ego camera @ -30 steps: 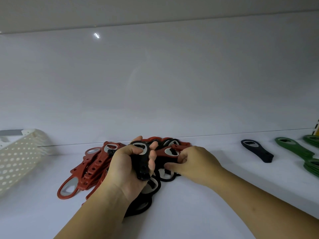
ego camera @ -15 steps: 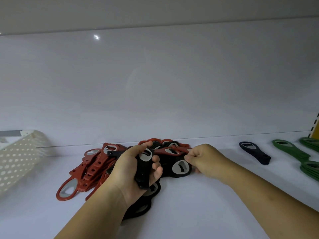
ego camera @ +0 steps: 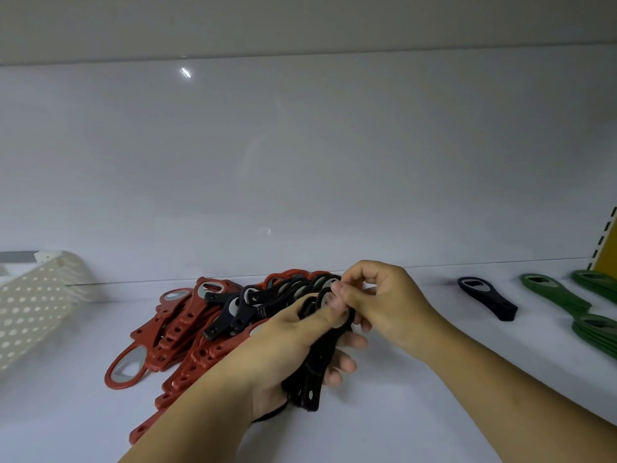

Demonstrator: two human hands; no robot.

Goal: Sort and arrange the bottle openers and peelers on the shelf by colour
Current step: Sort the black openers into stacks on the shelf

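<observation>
A mixed pile of red bottle openers and black bottle openers lies on the white shelf at centre left. My left hand grips a stack of black openers with the handles pointing toward me. My right hand pinches the head of a black opener at the top of that stack. One black opener lies alone to the right. Green openers lie in stacks at the far right.
A white perforated basket stands at the left edge of the shelf. The glossy white back wall rises right behind the pile. A yellow upright with slots closes the shelf at the right.
My right hand drew a black opener out of the pile and brought it onto the stack in my left hand. My left hand shifted right and toward me with its stack.
</observation>
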